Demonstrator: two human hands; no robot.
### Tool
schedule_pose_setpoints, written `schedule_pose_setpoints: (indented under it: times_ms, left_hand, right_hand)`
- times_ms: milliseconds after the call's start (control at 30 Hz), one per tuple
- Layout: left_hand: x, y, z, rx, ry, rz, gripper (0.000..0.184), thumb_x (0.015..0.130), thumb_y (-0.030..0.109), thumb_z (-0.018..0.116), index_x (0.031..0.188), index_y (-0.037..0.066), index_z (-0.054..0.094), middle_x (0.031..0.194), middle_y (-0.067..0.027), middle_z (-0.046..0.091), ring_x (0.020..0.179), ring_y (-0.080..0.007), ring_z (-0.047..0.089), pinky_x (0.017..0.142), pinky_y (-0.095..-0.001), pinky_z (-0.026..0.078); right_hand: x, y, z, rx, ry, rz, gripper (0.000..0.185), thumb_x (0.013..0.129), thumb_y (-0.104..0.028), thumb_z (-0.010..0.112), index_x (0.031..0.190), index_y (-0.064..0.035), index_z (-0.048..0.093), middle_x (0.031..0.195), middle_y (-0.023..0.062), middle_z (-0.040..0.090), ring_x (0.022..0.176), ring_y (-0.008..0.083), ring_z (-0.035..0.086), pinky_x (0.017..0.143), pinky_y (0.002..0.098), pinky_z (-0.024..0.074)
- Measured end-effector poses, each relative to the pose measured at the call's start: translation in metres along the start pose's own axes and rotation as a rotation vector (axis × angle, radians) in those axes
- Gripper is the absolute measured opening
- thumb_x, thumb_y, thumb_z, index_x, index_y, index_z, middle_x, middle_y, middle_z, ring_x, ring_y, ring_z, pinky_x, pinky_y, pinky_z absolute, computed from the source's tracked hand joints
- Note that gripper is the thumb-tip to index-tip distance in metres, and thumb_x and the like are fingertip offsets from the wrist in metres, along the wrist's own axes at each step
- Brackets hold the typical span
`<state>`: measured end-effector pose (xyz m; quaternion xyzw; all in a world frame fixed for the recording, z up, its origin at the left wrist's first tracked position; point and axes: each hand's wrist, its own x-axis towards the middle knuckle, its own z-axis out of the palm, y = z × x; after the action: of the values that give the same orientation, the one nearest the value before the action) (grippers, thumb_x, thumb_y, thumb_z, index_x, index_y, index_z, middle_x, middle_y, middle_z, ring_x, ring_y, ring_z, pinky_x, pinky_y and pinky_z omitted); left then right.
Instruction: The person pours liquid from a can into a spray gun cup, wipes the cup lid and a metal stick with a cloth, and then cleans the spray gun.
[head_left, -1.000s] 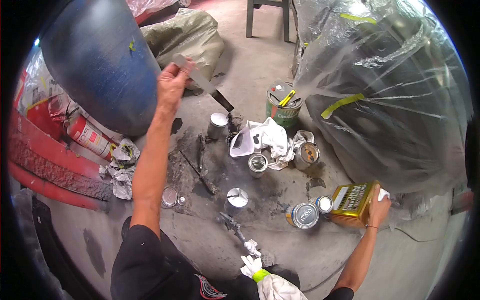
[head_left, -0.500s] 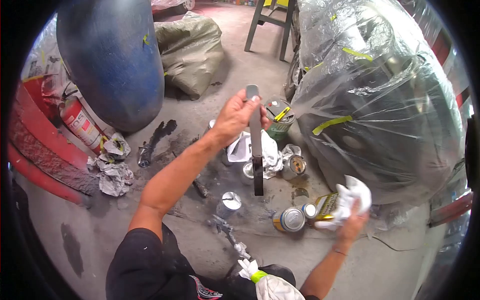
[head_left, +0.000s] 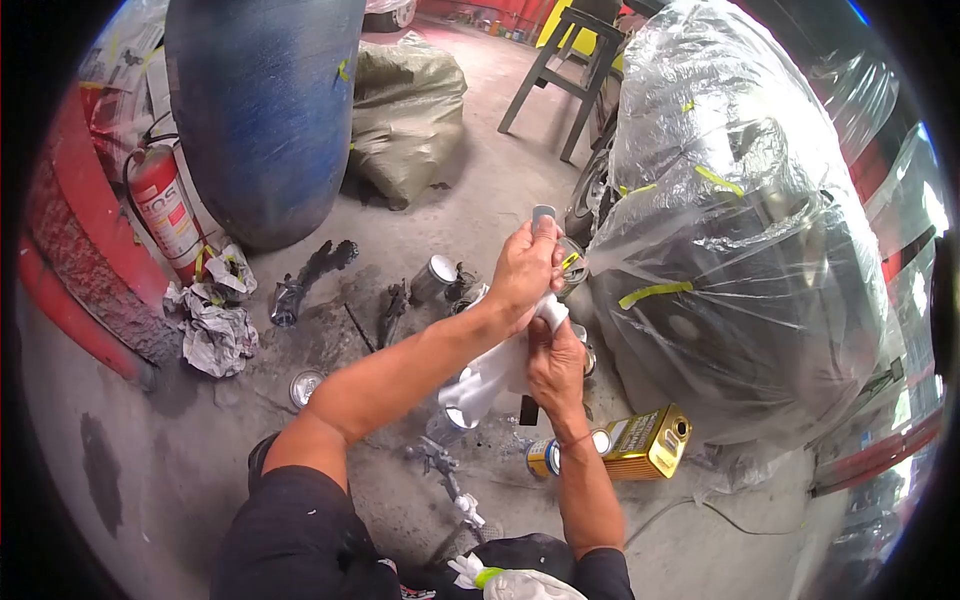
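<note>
My left hand (head_left: 525, 275) grips the upper end of a flat metal stirring stick (head_left: 543, 213), whose dark lower tip shows beneath the cloth. Just below it, my right hand (head_left: 557, 368) is closed on a white cloth (head_left: 500, 368) that wraps round the stick and hangs to the left. A gold rectangular can (head_left: 650, 442) stands to the right of my right forearm, beside a small white-topped can (head_left: 601, 441). Under the cloth's lower edge is an open can of light paint (head_left: 460, 418). Part of the green can behind my hands is hidden.
A grey-lidded can (head_left: 434, 278) stands behind my left forearm. A spray gun (head_left: 436, 458) lies near my knees. At the left are a blue barrel (head_left: 262, 120), a fire extinguisher (head_left: 165, 212) and crumpled paper (head_left: 215, 325). A plastic-covered object (head_left: 745, 260) fills the right side; a stool (head_left: 550, 78) stands behind.
My right hand has let go of the gold can and brought the white cloth up to the stick. My left hand has moved right with the stick, now held upright.
</note>
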<state>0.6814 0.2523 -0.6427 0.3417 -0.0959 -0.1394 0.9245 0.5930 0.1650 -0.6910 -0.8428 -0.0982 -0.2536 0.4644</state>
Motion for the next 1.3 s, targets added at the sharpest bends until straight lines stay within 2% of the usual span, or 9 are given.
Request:
schedule_pose_setpoints:
  times_ms: [233,367,467,733,967,1100,1167,1233,1300]
  left_hand:
    - [0.048,0.049,-0.063,-0.051,0.282,0.054,0.029,0.102,0.034,0.047,0.085,0.010,0.052,0.068,0.0014,0.045,0.051,-0.0060,0.039,0.045,-0.0235,0.037]
    - [0.056,0.176,-0.175,-0.236,0.509,0.462,0.033,0.105,0.035,0.037,0.083,0.011,0.045,0.066,0.0019,0.039,0.048,-0.0074,0.033,0.043,-0.0215,0.034]
    - [0.046,0.174,-0.186,-0.107,0.499,0.386,0.033,0.104,0.038,0.038,0.088,0.009,0.046,0.067,0.0004,0.042,0.052,-0.0093,0.038,0.046,-0.0244,0.039]
    - [0.033,0.120,-0.090,0.016,0.180,0.170,0.023,0.103,0.025,0.046,0.108,0.003,0.053,0.082,-0.0047,0.053,0.067,-0.0139,0.051,0.060,-0.0275,0.047]
    - [-0.006,0.069,-0.018,-0.026,0.010,0.076,0.025,0.103,0.029,0.046,0.102,0.005,0.050,0.075,-0.0013,0.047,0.063,-0.0118,0.043,0.059,-0.0263,0.040]
    - [-0.017,0.078,-0.016,-0.093,0.034,0.015,0.028,0.103,0.034,0.046,0.096,0.006,0.050,0.074,-0.0005,0.045,0.061,-0.0108,0.041,0.056,-0.0253,0.037]
    - [-0.012,0.083,-0.023,-0.075,-0.001,-0.027,0.029,0.103,0.035,0.046,0.095,0.007,0.050,0.073,0.0000,0.045,0.059,-0.0100,0.040,0.054,-0.0247,0.036]
    - [0.007,0.085,-0.045,0.058,0.242,0.064,0.031,0.103,0.037,0.044,0.093,0.008,0.050,0.071,0.0012,0.043,0.054,-0.0082,0.037,0.048,-0.0242,0.032]
    - [0.030,0.095,-0.085,-0.004,0.254,0.054,0.032,0.103,0.037,0.044,0.091,0.009,0.050,0.068,0.0021,0.041,0.050,-0.0072,0.034,0.044,-0.0241,0.028]
  right_hand:
    - [-0.021,-0.012,-0.003,-0.034,-0.437,0.154,0.015,0.091,-0.013,0.061,0.103,-0.0052,0.064,0.086,0.0162,0.067,0.075,0.0295,0.065,0.068,0.0378,0.0493]
    - [-0.130,0.043,-0.011,-0.054,-0.719,0.225,0.024,0.090,-0.011,0.063,0.112,-0.0035,0.066,0.094,0.0104,0.071,0.084,0.0118,0.064,0.076,0.0294,0.0519]
    - [-0.105,0.035,-0.039,0.258,-0.354,0.523,0.024,0.093,-0.013,0.063,0.114,-0.0036,0.066,0.094,0.0048,0.071,0.082,0.0090,0.062,0.071,0.0286,0.0514]
    - [-0.011,-0.049,-0.065,0.262,-0.211,0.202,0.034,0.096,-0.017,0.058,0.124,0.0012,0.056,0.103,0.0086,0.065,0.090,0.0117,0.057,0.081,0.0295,0.0469]
    - [0.044,-0.072,0.024,-0.081,-0.045,-0.012,0.028,0.092,-0.016,0.060,0.107,0.0018,0.045,0.085,0.0256,0.061,0.078,0.0459,0.060,0.071,0.0422,0.0481]
    - [0.034,-0.063,0.037,0.118,0.003,0.088,0.028,0.096,-0.021,0.057,0.107,-0.0013,0.042,0.075,0.0232,0.060,0.068,0.0357,0.063,0.063,0.0423,0.0463]
    - [0.028,-0.072,0.044,0.113,-0.083,0.223,0.021,0.102,-0.022,0.049,0.102,-0.0007,0.049,0.081,0.0028,0.058,0.071,0.0073,0.048,0.062,0.0294,0.0439]
    - [0.015,-0.033,0.056,0.100,-0.309,0.266,0.027,0.101,-0.025,0.049,0.091,0.0001,0.051,0.063,0.0139,0.055,0.058,0.0216,0.050,0.057,0.0376,0.0436]
    - [-0.004,-0.037,0.056,0.223,-0.377,0.276,0.031,0.100,-0.026,0.050,0.085,0.0014,0.052,0.063,0.0078,0.051,0.059,0.0137,0.044,0.055,0.0356,0.0409]
